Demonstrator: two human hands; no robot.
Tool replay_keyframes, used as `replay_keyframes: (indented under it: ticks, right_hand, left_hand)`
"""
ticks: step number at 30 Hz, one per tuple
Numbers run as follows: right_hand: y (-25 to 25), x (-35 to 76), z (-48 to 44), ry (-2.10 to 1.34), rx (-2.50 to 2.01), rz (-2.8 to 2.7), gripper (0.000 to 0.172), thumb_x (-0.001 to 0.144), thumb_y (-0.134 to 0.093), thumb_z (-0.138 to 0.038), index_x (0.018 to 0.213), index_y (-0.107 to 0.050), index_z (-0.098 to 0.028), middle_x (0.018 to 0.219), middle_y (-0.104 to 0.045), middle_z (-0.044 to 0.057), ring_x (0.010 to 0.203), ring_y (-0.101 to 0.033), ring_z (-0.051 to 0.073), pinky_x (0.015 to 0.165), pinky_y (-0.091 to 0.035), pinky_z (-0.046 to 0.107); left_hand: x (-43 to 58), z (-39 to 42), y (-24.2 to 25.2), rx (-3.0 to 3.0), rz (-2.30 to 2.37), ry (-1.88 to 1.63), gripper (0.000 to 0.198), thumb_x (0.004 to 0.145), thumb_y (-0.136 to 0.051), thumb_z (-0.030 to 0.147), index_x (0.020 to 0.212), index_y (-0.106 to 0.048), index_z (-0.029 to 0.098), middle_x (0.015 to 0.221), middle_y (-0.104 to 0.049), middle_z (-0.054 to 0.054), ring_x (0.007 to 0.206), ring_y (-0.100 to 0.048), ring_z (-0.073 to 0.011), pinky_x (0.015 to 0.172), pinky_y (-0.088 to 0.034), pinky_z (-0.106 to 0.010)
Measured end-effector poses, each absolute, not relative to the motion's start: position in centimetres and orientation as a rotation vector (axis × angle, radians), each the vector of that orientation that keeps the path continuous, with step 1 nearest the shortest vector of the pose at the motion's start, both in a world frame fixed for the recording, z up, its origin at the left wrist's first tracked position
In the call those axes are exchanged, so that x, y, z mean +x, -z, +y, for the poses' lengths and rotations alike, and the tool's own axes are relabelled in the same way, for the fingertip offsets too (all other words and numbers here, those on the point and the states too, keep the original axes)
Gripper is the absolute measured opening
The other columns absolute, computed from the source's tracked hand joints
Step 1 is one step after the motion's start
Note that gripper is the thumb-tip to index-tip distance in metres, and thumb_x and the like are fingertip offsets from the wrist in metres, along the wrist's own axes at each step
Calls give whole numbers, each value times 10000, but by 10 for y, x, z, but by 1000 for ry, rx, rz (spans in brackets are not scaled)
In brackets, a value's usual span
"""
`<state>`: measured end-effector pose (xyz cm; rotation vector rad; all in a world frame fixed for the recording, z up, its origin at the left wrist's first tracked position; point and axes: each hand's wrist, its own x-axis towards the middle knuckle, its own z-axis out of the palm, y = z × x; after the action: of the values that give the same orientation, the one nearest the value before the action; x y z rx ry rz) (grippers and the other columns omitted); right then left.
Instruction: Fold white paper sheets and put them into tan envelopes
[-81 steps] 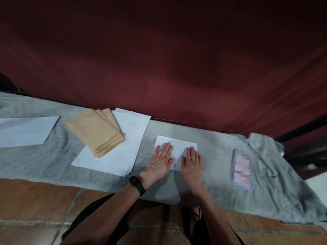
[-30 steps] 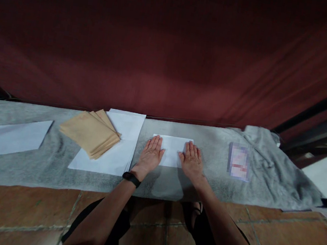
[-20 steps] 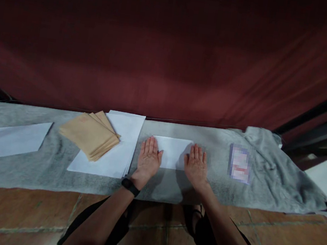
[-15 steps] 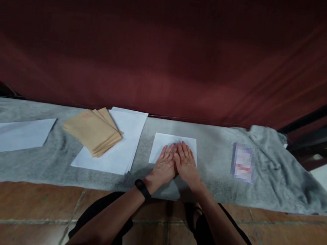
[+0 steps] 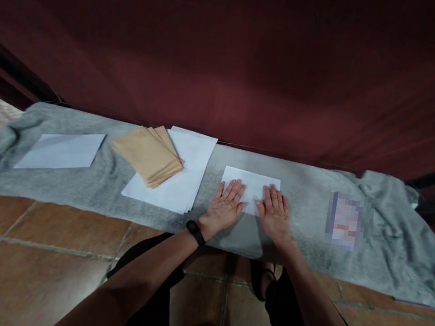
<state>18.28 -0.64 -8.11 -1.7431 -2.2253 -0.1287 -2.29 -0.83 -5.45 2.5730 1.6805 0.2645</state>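
A grey, felt-like cloth (image 5: 306, 194) lies along the base of a dark red curtain (image 5: 231, 68). A small, rectangular, smooth white paper (image 5: 252, 181) lies flat near the middle of the cloth's far edge. The left hand (image 5: 225, 208) and the right hand (image 5: 274, 218) rest palm-down on the paper's near half, just apart from each other. All fingers (image 5: 233, 189) are extended flat and slightly spread, pressing the paper and gripping nothing. The left wrist carries a black band (image 5: 195, 231). Toward the cloth's left end, a fanned stack of tan envelopes (image 5: 148, 154) lies on a stack of white sheets (image 5: 182, 182).
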Motion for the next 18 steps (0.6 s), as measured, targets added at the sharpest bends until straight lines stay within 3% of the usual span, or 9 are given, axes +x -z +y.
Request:
replay_keyframes:
  ticks: [7, 11, 14, 18]
  right_hand:
    - [86, 201, -6, 175, -1832, -2199, 676, 1064, -302, -470, 1577, -321, -30, 1601, -398, 228, 1470, -396, 348, 1199, -304, 538]
    - [84, 202, -6, 172, -1853, -2133, 674, 1058, -314, -470, 1537, -381, 0, 1588, -402, 262, 1472, -386, 368, 1196, -302, 568]
    - [79, 191, -9, 89, -1776, -2141, 654, 1056, -320, -461, 1541, -385, -28, 1610, -376, 243, 1506, -335, 356, 1207, -289, 569]
    - [72, 163, -19, -118, -1602, -2286, 685, 1044, -358, -498, 1583, -320, -77, 1640, -340, 201, 1533, -297, 302, 1233, -274, 527]
  left_hand:
    - [-26, -10, 45, 2430, 1893, -157, 643, 1051, -373, 442, 1591, -308, 99, 1672, -240, -207, 1554, -230, -345, 1240, -217, -555]
    - [-26, -6, 34, 2307, 1995, -143, 678, 1028, -438, 453, 1574, -333, 64, 1649, -263, -266, 1499, -337, -396, 1178, -325, -547]
    - [-29, 2, 24, 2195, 2045, -227, 641, 1010, -483, 398, 1570, -354, 113, 1623, -343, -245, 1422, -450, -381, 1119, -406, -525]
    - [-39, 20, 23, 2027, 1998, -472, 636, 960, -553, 307, 1530, -394, 75, 1476, -538, -229, 1357, -527, -326, 1145, -401, -460]
